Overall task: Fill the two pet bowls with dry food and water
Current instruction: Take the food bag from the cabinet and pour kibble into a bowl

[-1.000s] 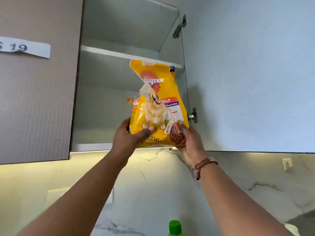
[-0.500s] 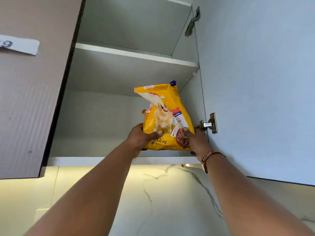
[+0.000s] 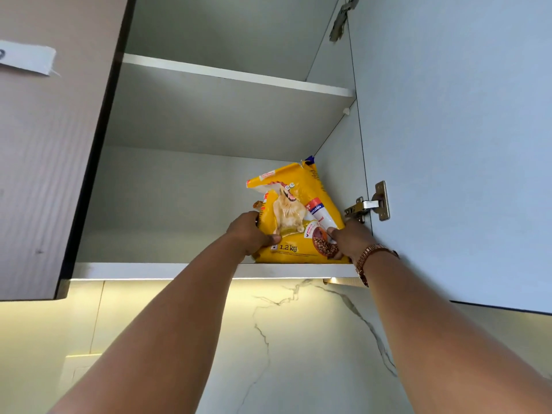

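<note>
Dry food bag (image 3: pixel 298 216): yellow, dog pictured on the front, "1.2 kg" printed low, top folded over; it stands upright on the bottom shelf (image 3: pixel 149 270) of the open wall cupboard, at the 3 o'clock end, close to the right inner wall.
Paper label (image 3: pixel 27 59): white strip stuck on the closed brown door (image 3: pixel 50 144) out at 9 o'clock, print cut off by the frame edge.
Upper shelf (image 3: pixel 233 76): white board up at 12 o'clock from the bag, seen from below.
Left hand (image 3: pixel 249 234): arm stretched up, and the hand grips the bag's lower left edge, thumb laid across the front by the weight print, fingers curled round the side.
Right hand (image 3: pixel 348 239): up there too, clamped on the bag's lower right corner over the kibble picture, thumb on the front, the other fingers hidden behind.
Watch (image 3: pixel 369 258): rose-gold band on the right wrist, just under the shelf lip.
Hinge (image 3: pixel 369 207): metal, at 3 o'clock from the bag, joining the cupboard wall to the open pale door (image 3: pixel 463 144).
Backsplash (image 3: pixel 298 339): pale marble with dark veins, down at 6 o'clock, lit warm from under the cupboard.
</note>
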